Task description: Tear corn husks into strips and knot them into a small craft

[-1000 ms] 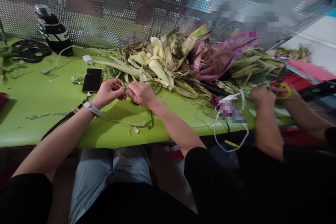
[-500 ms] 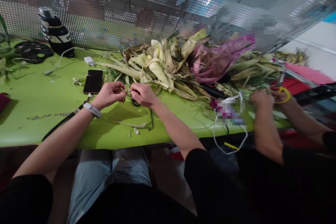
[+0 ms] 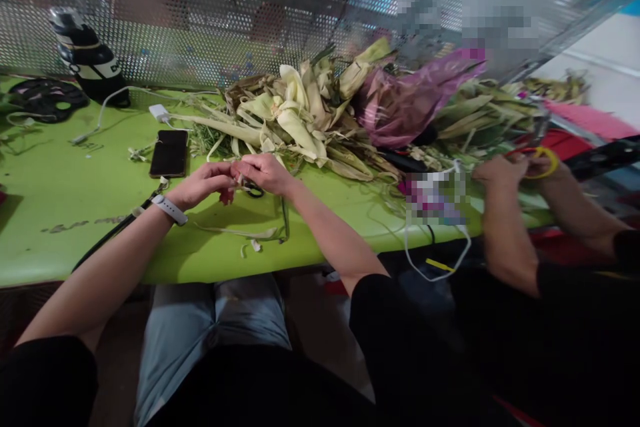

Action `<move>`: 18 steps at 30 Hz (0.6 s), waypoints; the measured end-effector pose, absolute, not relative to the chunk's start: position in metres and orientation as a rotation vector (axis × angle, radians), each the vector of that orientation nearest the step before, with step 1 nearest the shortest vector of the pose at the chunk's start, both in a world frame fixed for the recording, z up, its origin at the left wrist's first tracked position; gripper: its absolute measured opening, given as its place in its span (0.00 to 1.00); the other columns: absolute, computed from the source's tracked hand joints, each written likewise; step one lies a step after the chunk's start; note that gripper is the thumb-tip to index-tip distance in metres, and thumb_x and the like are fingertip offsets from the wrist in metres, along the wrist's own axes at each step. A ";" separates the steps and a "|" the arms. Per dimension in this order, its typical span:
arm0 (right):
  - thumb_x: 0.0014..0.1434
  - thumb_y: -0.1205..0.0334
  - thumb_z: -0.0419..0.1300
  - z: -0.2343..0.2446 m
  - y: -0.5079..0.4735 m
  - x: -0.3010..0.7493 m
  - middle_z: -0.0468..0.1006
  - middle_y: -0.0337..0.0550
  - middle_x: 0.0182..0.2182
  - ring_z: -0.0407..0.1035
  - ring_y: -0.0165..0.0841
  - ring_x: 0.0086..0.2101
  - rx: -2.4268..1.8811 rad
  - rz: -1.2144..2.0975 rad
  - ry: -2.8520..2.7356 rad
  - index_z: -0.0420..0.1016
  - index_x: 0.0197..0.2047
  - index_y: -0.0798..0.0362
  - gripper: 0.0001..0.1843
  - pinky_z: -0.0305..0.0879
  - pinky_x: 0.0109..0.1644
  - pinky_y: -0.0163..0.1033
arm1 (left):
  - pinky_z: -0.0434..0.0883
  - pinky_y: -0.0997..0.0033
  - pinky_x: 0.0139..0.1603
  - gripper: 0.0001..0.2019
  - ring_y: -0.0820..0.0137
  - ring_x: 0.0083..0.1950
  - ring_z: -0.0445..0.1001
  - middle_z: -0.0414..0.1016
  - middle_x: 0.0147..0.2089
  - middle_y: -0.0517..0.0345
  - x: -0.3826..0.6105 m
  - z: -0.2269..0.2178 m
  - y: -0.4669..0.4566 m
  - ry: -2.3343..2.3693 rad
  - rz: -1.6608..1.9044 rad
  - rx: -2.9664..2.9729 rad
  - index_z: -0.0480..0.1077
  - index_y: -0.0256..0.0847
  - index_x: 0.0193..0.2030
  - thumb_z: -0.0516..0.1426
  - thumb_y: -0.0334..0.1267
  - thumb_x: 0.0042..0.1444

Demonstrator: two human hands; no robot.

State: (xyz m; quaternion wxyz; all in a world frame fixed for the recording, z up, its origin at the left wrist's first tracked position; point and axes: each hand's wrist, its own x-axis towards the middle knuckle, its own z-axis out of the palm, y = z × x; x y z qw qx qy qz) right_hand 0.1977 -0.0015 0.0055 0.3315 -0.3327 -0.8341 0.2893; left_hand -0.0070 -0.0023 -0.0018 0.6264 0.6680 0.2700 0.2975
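Note:
My left hand (image 3: 203, 184) and my right hand (image 3: 265, 174) meet fingertip to fingertip over the green table (image 3: 60, 213), just in front of a heap of corn husks (image 3: 295, 120). Both hands are closed in a pinch on a thin strip of husk (image 3: 239, 177) held between them. A dark ring-shaped thing (image 3: 254, 191) lies under my right hand. Trimmed husk scraps (image 3: 255, 237) lie on the table near my wrists. A white watch band sits on my left wrist.
A black phone (image 3: 169, 153) lies left of my hands, with a white charger (image 3: 159, 112) and cable behind it. A black boot (image 3: 90, 60) stands at the back left by the perforated metal screen. To the right, another person's hands (image 3: 505, 170) hold yellow-handled scissors (image 3: 543, 159); a purple bag (image 3: 410, 103) lies on the husks.
My hands have drawn closer together until the fingertips touch, and they sit slightly lower over the table. The view has shifted a little to the right.

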 end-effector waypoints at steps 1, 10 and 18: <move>0.67 0.37 0.46 0.006 -0.002 0.198 0.67 0.37 0.22 0.60 0.27 0.26 -0.881 0.771 -2.181 0.70 0.28 0.55 0.31 0.54 0.32 0.34 | 0.72 0.74 0.26 0.06 0.71 0.23 0.74 0.76 0.24 0.56 -0.007 -0.003 -0.002 0.618 0.688 1.531 0.72 0.36 0.35 0.61 0.36 0.52; 0.67 0.38 0.48 0.003 -0.004 0.192 0.61 0.35 0.20 0.55 0.26 0.24 -0.774 0.590 -2.268 0.60 0.23 0.53 0.30 0.52 0.31 0.36 | 0.68 0.76 0.23 0.06 0.74 0.21 0.71 0.74 0.22 0.57 -0.008 -0.003 -0.001 0.658 0.661 1.546 0.72 0.36 0.32 0.61 0.37 0.53; 0.70 0.41 0.44 -0.002 -0.004 0.189 0.62 0.36 0.22 0.55 0.27 0.25 -0.800 0.487 -2.268 0.60 0.26 0.52 0.28 0.52 0.31 0.35 | 0.65 0.79 0.21 0.04 0.77 0.20 0.67 0.69 0.20 0.61 -0.002 -0.007 -0.002 0.710 0.761 1.457 0.72 0.36 0.28 0.61 0.34 0.50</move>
